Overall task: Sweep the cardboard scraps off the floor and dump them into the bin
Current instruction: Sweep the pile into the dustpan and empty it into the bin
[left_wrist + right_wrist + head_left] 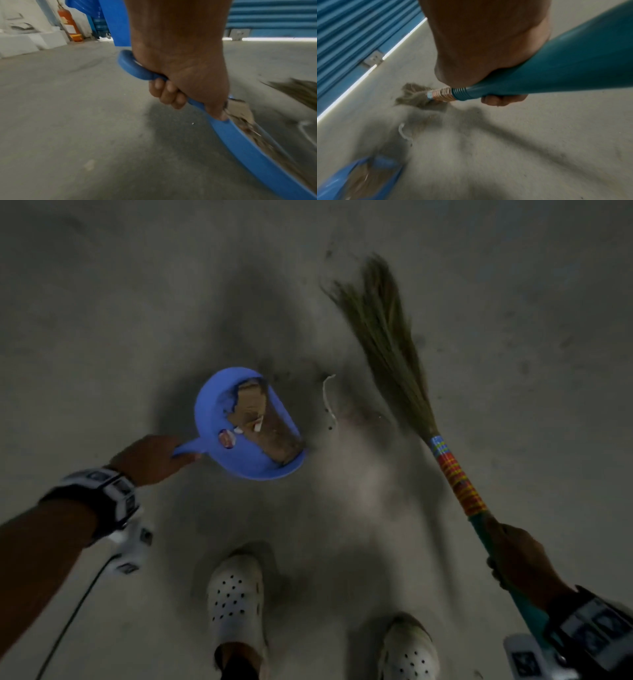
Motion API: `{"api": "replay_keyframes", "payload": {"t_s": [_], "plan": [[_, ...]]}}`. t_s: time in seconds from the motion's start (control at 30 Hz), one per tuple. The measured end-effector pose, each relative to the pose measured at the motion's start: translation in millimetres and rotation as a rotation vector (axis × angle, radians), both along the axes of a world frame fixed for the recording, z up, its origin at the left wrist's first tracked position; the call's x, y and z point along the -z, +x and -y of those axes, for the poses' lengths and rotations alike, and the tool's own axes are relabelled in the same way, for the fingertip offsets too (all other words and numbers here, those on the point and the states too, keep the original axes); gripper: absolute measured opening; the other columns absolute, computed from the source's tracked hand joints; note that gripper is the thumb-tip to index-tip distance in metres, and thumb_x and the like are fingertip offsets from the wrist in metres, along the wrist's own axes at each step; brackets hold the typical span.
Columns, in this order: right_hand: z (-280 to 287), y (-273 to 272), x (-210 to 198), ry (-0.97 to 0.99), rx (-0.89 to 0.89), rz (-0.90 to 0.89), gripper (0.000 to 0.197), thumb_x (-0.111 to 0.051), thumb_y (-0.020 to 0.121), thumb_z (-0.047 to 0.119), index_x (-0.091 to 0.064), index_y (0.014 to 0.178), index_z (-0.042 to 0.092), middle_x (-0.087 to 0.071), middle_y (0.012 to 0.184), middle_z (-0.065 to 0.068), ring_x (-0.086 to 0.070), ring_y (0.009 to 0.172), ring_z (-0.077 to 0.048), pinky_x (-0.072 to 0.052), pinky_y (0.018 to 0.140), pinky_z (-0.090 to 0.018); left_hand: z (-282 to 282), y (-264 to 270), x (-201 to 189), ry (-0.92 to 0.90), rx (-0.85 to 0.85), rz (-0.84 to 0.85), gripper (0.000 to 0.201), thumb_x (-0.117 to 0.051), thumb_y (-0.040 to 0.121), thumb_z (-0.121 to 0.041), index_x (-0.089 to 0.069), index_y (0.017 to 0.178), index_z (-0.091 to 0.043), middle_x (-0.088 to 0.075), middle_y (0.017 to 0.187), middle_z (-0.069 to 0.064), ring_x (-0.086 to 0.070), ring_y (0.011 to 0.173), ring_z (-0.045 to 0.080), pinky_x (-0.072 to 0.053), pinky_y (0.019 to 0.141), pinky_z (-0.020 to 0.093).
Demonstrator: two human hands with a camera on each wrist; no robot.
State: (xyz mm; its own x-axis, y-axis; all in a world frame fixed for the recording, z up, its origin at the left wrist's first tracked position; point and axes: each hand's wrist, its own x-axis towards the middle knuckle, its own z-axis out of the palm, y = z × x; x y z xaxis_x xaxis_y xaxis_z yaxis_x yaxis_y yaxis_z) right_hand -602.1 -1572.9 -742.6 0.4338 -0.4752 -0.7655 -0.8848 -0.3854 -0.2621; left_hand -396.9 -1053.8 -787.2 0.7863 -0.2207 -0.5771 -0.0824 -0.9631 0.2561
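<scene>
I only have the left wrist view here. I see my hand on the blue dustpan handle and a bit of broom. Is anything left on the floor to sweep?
Observer: Yes, a thin white strip lies between the dustpan and the broom.
Operator: Is cardboard in the pan?
Observer: Yes, a brown cardboard piece lies inside.
Operator: How is the broom held?
Observer: The right hand grips its teal handle.

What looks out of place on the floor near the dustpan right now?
One thin, curled white strip lies on the grey concrete floor, apart from the blue plastic dustpan that holds the brown cardboard scraps. It sits between the pan's mouth and the grass broom, with a few dark specks beside it. Nothing looks spilled or damaged.
</scene>
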Motion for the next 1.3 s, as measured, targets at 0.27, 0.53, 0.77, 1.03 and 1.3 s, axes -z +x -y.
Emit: {"api": "replay_keyframes", "payload": {"t_s": [0.27,0.53,0.77,1.03,1.3], "plan": [[-27,-5,15,0.19,-0.115,-0.095,0.045,-0.036,0.097,0.05,-0.057,0.088,0.011,-0.057,0.06,-0.012,-0.051,0.039,-0.016,-0.042,0.041,-0.023,93,39,37,-0.053,0.053,-0.115,0.034,-0.054,0.093,-0.045,-0.061,0.088,-0.012,-0.063,0.088,0.009,-0.057,0.083,0.028,-0.036,0.064,0.031],[-2,-12,-22,0.177,-0.077,0.03,0.043,-0.041,0.097,0.045,-0.064,0.084,0.011,-0.054,0.048,-0.003,-0.048,0.038,-0.015,-0.04,0.043,-0.027,94,-6,53,-0.179,-0.031,0.001,0.03,-0.06,0.091,-0.034,-0.042,0.072,-0.019,-0.06,0.07,0.019,-0.06,0.07,0.036,-0.031,0.06,0.032],[3,-13,-16,0.041,0.041,-0.011,0.047,-0.036,0.099,0.047,-0.057,0.08,0.01,-0.057,0.059,-0.015,-0.051,0.045,-0.023,-0.043,0.043,-0.026,44,-46,64,-0.168,-0.054,-0.048,0.033,-0.056,0.092,-0.039,-0.039,0.068,-0.024,-0.044,0.054,-0.002,-0.048,0.05,0.018,-0.033,0.052,0.03],[-53,-45,0,0.205,-0.198,-0.04,0.032,-0.028,0.101,0.035,-0.058,0.09,0.028,-0.059,0.061,0.002,-0.058,0.051,-0.024,-0.052,0.05,-0.034,37,-43,50,-0.062,-0.036,-0.087,0.026,-0.055,0.094,-0.037,-0.047,0.084,-0.014,-0.043,0.058,-0.005,-0.044,0.053,0.013,-0.027,0.052,0.03],[-53,-46,-7,0.168,-0.024,0.013,0.035,-0.043,0.1,0.036,-0.061,0.078,0.016,-0.056,0.045,-0.005,-0.051,0.035,-0.016,-0.042,0.037,-0.026,33,-52,56,-0.098,-0.056,-0.081,0.027,-0.055,0.094,-0.037,-0.043,0.079,-0.018,-0.042,0.057,-0.005,-0.046,0.055,0.02,-0.03,0.056,0.03]]}}
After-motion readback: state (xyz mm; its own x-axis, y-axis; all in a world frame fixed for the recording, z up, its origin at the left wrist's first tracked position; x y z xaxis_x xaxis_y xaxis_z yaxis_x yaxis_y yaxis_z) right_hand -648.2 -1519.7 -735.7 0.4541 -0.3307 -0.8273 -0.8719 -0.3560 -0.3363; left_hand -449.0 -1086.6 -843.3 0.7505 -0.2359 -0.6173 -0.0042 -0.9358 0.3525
